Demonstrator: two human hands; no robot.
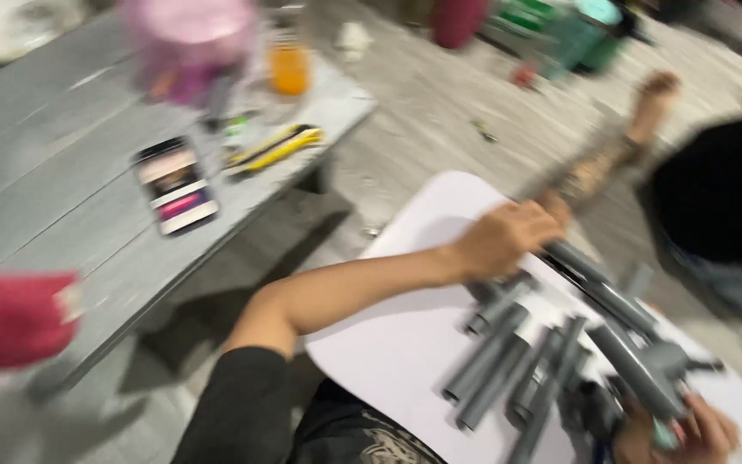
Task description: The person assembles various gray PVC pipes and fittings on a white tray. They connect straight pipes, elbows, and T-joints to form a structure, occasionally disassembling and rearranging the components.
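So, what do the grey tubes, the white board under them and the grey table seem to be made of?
The tubes look like grey plastic pipe: hollow open ends, even matt colour. The board looks like smooth white plastic or coated wood; motion blur leaves it open. The table seems to be grey painted or stained wooden planks, with long seams between boards. The left hand rests on the tubes; the right hand grips a pipe joint.

Your phone (175, 184) lies flat on the grey bench (36, 172) to your left, a dark rectangle whose lit screen shows blurred pink, white and tan bands. You see no other screens.
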